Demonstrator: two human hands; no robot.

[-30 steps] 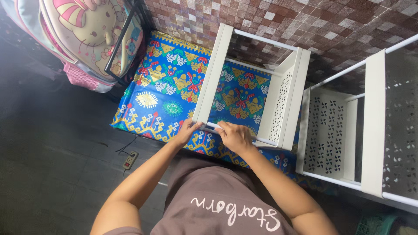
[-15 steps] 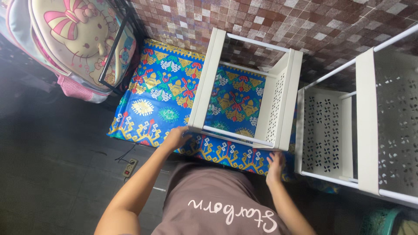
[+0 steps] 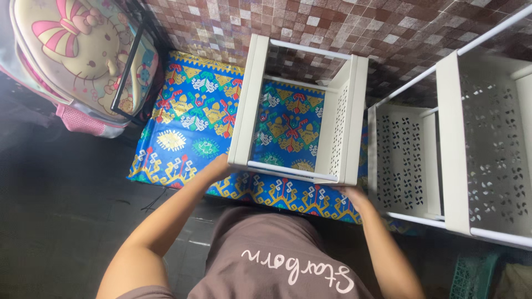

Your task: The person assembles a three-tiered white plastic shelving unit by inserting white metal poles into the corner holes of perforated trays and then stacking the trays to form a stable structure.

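Your left hand (image 3: 219, 167) grips the near left corner of the white shelf frame (image 3: 302, 119), fingers curled round it; your right hand (image 3: 350, 192) clasps the near right corner from beneath, the frame standing over the patterned mat (image 3: 188, 124)

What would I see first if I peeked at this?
Right in the middle, a white shelf frame stands on a bright blue patterned mat, with the left hand and right hand gripping its near corners. At top left sits a pink cartoon-cat backpack.
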